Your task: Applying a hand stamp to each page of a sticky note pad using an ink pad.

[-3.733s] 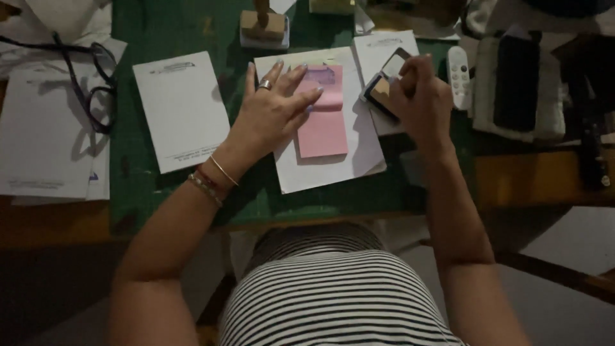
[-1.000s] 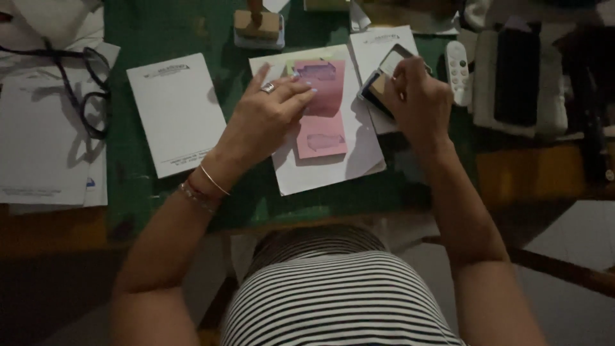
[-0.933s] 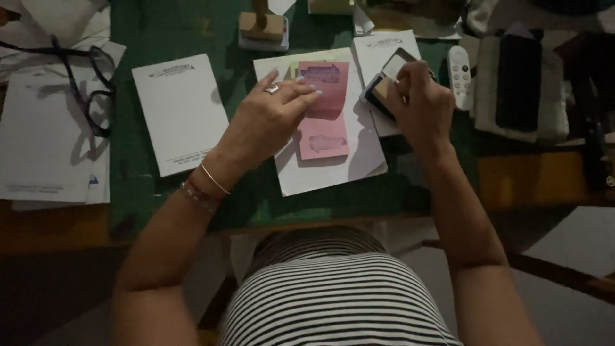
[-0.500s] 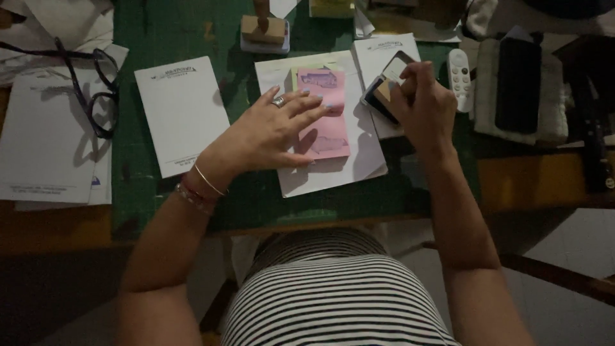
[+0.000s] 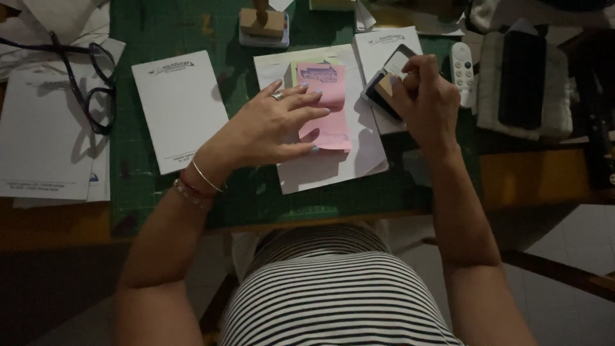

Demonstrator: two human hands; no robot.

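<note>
Head view: the left hand [image 5: 272, 128] lies flat and open on the pink paper slip [image 5: 328, 109], pinning it to the white sheet [image 5: 333, 170]. The right hand [image 5: 426, 102] grips a wooden stamp [image 5: 386, 86] on the ink pad [image 5: 379, 96].

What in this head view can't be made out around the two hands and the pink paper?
- Stamp: mostly hidden by the right hand; its face is unseen.
- Ink pad: partly covered by that hand.
- Pink paper: left part under the left hand; the print is too small.
- Eyeglasses: cut off by the left edge.
</note>
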